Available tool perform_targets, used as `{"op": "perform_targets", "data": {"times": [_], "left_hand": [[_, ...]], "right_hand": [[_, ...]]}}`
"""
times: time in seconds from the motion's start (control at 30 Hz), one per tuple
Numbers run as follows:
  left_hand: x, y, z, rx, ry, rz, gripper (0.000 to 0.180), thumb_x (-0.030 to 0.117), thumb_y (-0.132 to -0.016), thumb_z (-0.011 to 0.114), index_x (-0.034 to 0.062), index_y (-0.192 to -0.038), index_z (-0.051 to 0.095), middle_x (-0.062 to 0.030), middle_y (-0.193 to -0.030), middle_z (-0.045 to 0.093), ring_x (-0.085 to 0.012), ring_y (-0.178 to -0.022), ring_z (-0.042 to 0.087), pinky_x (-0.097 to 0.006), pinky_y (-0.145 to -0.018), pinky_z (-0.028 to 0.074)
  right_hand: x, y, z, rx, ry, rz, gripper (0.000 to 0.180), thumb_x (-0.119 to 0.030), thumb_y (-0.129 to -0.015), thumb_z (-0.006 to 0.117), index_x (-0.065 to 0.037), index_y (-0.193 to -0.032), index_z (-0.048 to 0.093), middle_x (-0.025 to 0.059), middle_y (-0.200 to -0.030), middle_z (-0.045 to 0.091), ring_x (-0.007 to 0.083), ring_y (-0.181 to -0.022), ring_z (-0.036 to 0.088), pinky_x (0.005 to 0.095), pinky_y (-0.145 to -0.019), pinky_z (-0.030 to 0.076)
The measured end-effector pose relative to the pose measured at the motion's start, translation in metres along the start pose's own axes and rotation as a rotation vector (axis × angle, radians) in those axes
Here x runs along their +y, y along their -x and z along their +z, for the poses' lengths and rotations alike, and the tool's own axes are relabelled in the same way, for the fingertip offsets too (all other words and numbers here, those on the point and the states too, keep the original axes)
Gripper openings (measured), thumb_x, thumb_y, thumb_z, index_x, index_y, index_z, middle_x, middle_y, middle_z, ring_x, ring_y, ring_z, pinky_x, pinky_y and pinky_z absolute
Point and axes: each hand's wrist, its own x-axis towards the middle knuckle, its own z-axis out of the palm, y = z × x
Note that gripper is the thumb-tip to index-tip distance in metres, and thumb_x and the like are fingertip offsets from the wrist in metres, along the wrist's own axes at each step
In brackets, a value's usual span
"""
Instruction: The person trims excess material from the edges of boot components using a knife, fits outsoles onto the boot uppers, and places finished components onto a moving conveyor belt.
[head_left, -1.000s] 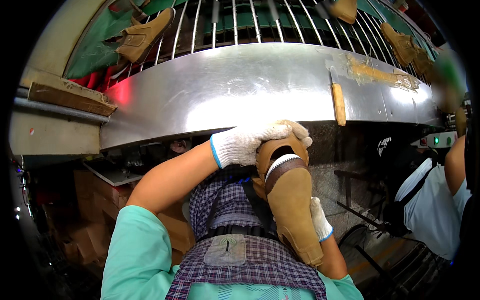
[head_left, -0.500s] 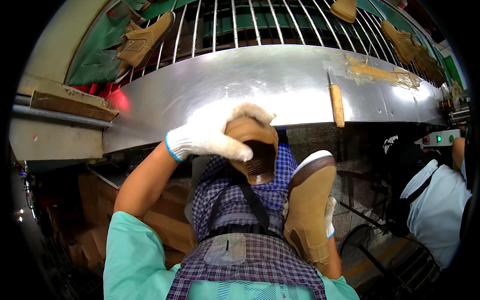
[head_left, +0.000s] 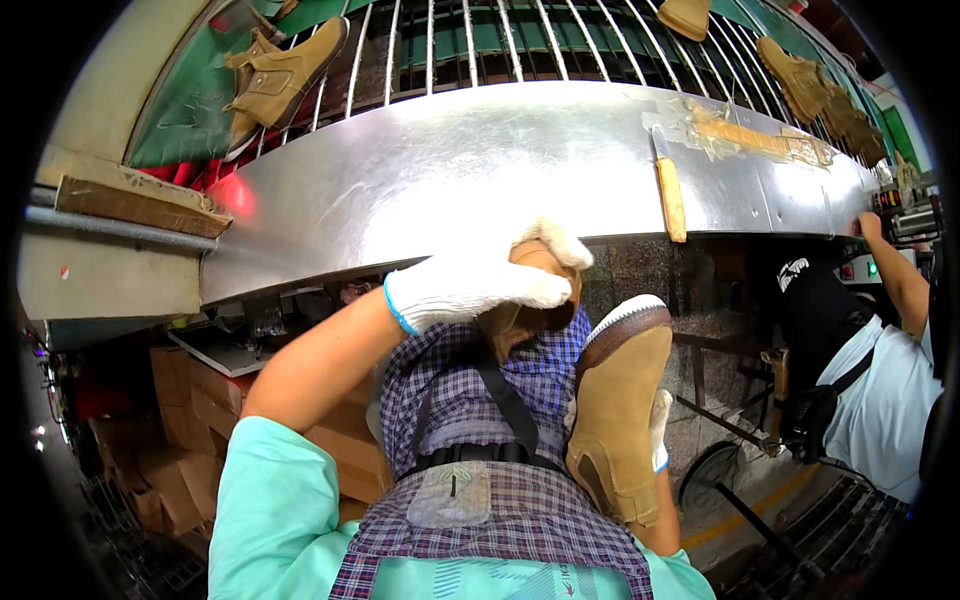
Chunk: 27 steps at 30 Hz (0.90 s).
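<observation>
A tan suede ankle boot (head_left: 530, 300) is gripped from above by the white-gloved left hand (head_left: 470, 285), fingers curled over its top, just below the curved shiny metal conveyor edge (head_left: 450, 170). A second tan suede boot with a white-rimmed sole (head_left: 620, 420) is held lower down by the gloved right hand (head_left: 658, 430) — mostly hidden behind it, fingers seemingly wrapped round the side. More tan boots (head_left: 275, 75) are parked up on the wire rack (head_left: 470, 45) — and another person's arm (head_left: 895, 275) is seen at the right.
</observation>
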Motion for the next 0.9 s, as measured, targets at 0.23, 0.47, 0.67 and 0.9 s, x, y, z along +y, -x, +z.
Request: {"op": "perform_targets", "data": {"times": [0.23, 0.47, 0.67, 0.9], "left_hand": [[-0.059, 0.032, 0.018, 0.114, 0.608, -0.287, 0.04, 0.018, -0.088, 0.087, 0.0057, -0.121, 0.068, -0.0148, -0.13, 0.07, -0.0295, -0.128, 0.063, -0.048, -0.117, 0.048], [0.012, 0.051, -0.01, 0.053, -0.021, -0.075, 0.062, 0.028, -0.079, 0.093, 0.0017, -0.129, 0.069, -0.0173, -0.14, 0.066, -0.0285, -0.133, 0.061, -0.047, -0.118, 0.044], [0.008, 0.062, -0.003, 0.483, -0.686, -0.032, 0.091, 0.029, -0.083, 0.092, -0.0024, -0.153, 0.044, -0.0203, -0.134, 0.064, -0.0297, -0.124, 0.064, -0.042, -0.109, 0.052], [-0.039, 0.12, 0.035, 0.904, -0.599, 0.067, 0.087, 0.005, -0.083, 0.083, 0.0007, -0.156, 0.036, -0.0174, -0.125, 0.066, -0.0277, -0.115, 0.069, -0.04, -0.101, 0.057]], "right_hand": [[-0.012, -0.012, -0.006, 0.177, 0.055, 0.114, 0.086, -0.07, -0.1, 0.056, 0.0, -0.15, 0.053, 0.0243, -0.136, 0.068, 0.0388, -0.116, 0.072, 0.0505, -0.098, 0.062], [-0.018, -0.016, -0.026, -0.071, 0.455, -0.067, 0.087, -0.073, -0.101, 0.054, -0.001, -0.149, 0.054, 0.0239, -0.136, 0.068, 0.0373, -0.116, 0.072, 0.0476, -0.098, 0.063], [-0.086, -0.065, 0.143, -0.069, 0.126, -0.09, 0.08, -0.068, -0.109, 0.043, -0.005, -0.158, 0.047, 0.0196, -0.146, 0.062, 0.0345, -0.12, 0.068, 0.0474, -0.102, 0.059], [-0.15, -0.156, 0.196, 0.161, 1.032, -0.618, 0.051, -0.039, -0.113, 0.05, -0.006, -0.152, 0.055, 0.0102, -0.137, 0.064, 0.0228, -0.119, 0.065, 0.0382, -0.102, 0.053]]}}
